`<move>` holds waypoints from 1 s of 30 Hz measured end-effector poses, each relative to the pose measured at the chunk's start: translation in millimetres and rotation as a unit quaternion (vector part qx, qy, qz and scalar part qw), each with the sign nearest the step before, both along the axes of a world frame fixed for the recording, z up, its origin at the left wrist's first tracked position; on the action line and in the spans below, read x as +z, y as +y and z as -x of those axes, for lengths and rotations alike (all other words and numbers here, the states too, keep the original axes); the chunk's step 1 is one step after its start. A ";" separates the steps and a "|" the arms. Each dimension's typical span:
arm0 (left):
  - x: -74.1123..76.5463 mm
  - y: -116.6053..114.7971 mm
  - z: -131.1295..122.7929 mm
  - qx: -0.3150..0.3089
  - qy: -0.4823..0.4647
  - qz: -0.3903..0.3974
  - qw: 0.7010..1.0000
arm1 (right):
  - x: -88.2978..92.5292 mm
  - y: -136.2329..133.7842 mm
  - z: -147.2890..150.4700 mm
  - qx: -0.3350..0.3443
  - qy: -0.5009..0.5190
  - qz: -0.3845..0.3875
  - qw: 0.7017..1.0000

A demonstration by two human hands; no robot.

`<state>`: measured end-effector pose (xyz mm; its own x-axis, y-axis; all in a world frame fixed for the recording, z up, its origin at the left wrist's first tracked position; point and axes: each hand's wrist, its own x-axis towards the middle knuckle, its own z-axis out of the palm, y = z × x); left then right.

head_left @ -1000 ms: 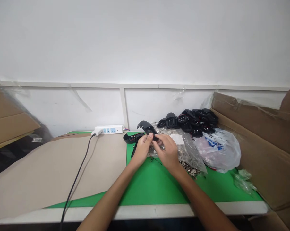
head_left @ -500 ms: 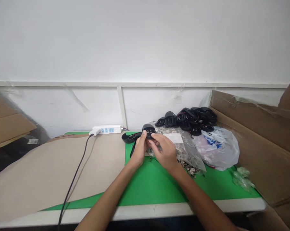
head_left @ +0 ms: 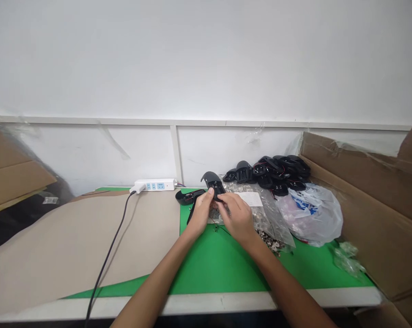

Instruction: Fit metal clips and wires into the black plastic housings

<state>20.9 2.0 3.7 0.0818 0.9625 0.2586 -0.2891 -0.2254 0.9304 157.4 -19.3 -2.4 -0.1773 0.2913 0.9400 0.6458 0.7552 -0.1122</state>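
Observation:
A black curved plastic housing is held up in front of me above the green table mat. My left hand is closed around its lower left side, the thumb lying on its open inner face. At the lower right edge, the bent fingers and thumb of my right hand close on it; any small part between those fingertips is hidden. A thin wire with a small end piece hangs or lies just below my hands. Behind my left hand lie more black housings, one curved, partly covered by the hand.
Several black housings with red wires are piled at the back right. Near them lie a clear bag of metal parts, loose metal pieces and a white plastic bag. A power strip, its cable and cardboard occupy the left.
The housing has tilted so that it stands taller, with its rounded top further up. Both hands keep their grip and have shifted only slightly. The whole view has moved a little.

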 end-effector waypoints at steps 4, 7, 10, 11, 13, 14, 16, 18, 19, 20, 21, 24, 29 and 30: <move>-1.3 1.7 2.6 0.019 0.012 -0.003 1.000 | -4.6 0.5 -0.7 -0.015 -0.015 -0.008 1.000; -0.7 2.0 4.9 0.054 0.040 -0.015 0.998 | -8.2 0.4 -1.1 -0.015 -0.018 -0.004 1.000; -1.4 3.2 7.7 0.081 0.062 -0.034 0.994 | -10.1 1.0 -1.8 -0.013 -0.017 -0.003 1.000; -2.2 3.7 8.6 0.090 0.066 -0.041 0.993 | -10.6 1.4 -2.1 -0.012 -0.016 -0.002 1.000; -4.1 4.6 9.9 0.114 0.073 -0.054 0.989 | -11.7 2.4 -2.6 -0.011 -0.014 0.000 1.000; -5.2 5.0 10.3 0.129 0.076 -0.057 0.987 | -12.3 2.9 -2.7 -0.012 -0.014 0.002 1.000; -6.8 5.7 11.3 0.152 0.088 -0.057 0.983 | -13.6 3.5 -2.6 -0.015 -0.013 0.004 1.000; -7.8 6.5 12.7 0.167 0.116 -0.051 0.978 | -13.8 3.7 -2.2 -0.015 -0.012 0.004 1.000; -8.1 7.2 13.8 0.176 0.134 -0.052 0.974 | -13.1 3.8 -2.0 -0.015 -0.010 0.002 1.000; -8.5 8.1 15.0 0.186 0.154 -0.057 0.969 | -11.7 4.0 -2.0 -0.015 -0.008 0.000 1.000; -9.0 9.2 16.4 0.195 0.176 -0.065 0.963 | -9.6 4.4 -2.5 -0.016 -0.006 -0.003 1.000; -11.5 13.3 20.3 0.213 0.238 -0.105 0.942 | 1.8 7.9 -9.5 -0.029 -0.007 -0.017 0.999; -15.4 15.6 24.0 0.192 0.332 -0.153 0.911 | 33.1 24.8 -51.1 -0.093 -0.021 -0.028 0.995; -15.5 15.2 24.5 0.184 0.349 -0.161 0.905 | 40.2 30.3 -64.0 -0.109 -0.023 -0.031 0.993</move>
